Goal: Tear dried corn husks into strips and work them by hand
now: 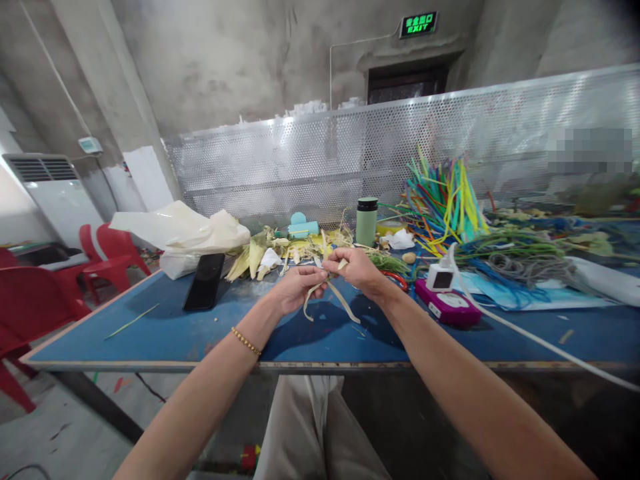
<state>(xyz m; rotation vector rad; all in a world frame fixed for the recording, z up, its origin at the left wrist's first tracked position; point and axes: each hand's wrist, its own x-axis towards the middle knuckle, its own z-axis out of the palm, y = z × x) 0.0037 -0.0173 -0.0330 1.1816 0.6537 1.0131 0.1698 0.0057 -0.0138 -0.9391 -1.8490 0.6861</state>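
Above the blue tabletop (165, 333), my two hands meet over thin, pale, flat strips (346, 308) that look like dried plant fibre. My left hand (299, 288) is closed, thumb and fingers pinching the strips where they cross. Close against it, my right hand (356, 268) is also closed, its fingertips gripping the same strips. Two loose ends curl down below the hands, and another piece stands up above them. My fingers hide the crossing itself. Just behind lies a heap of dry husks and leaf scraps (255, 257).
A black phone (204, 281) lies left, beside a white plastic bag (185, 230). Behind are a green jar (367, 223) and colourful strips (450, 200). To the right sit a purple power strip (447, 303) with a white cable (525, 340) and tangled cords (520, 257).
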